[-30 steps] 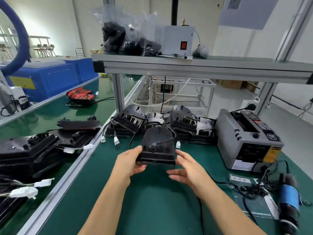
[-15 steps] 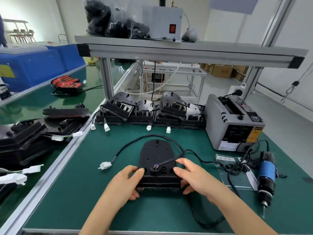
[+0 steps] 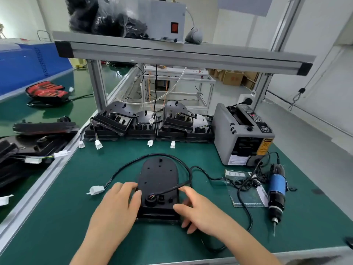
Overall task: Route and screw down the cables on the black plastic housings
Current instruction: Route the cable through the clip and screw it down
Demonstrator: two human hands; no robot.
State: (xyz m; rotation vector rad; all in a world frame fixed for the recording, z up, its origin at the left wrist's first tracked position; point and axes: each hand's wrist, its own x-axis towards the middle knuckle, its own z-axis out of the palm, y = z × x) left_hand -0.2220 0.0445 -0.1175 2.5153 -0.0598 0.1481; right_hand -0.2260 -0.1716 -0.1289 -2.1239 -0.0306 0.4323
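- Work piece: one black plastic housing (image 3: 158, 180) lies flat on the green mat (image 3: 57, 207), in the lower centre of the frame.
- Cable (image 3: 133, 161): it runs from a white connector (image 3: 96, 189) at the left of the housing and arcs loosely round the rounded upper end. It then crosses the right edge onto the top face and ends at a round port (image 3: 150, 199) near the lower edge.
- Routing status: judged not done. The cable lies slack beside the housing and diagonally over it. No clamp or screw can be seen holding it down.
- Left hand (image 3: 116, 209): it rests against the left flank of the housing. The fingers are loosely extended and the thumb lies on the top face near the port. It grips nothing.
- Right hand (image 3: 200, 209): the fingers are spread and relaxed. The thumb touches the lower right corner of the housing, and the index finger lies just beside the cable without pinching it.
- Tool: the electric screwdriver (image 3: 277, 190) lies on the mat at the right of the frame, apart from both hands. Fastening on this unit has therefore not begun.
- Batch: a row of further housings (image 3: 149, 123) with cables and white plugs stands along the back edge of the mat. Whether these are finished cannot be determined.
- Remaining on this unit: seat the cable in its path, then screw it down.
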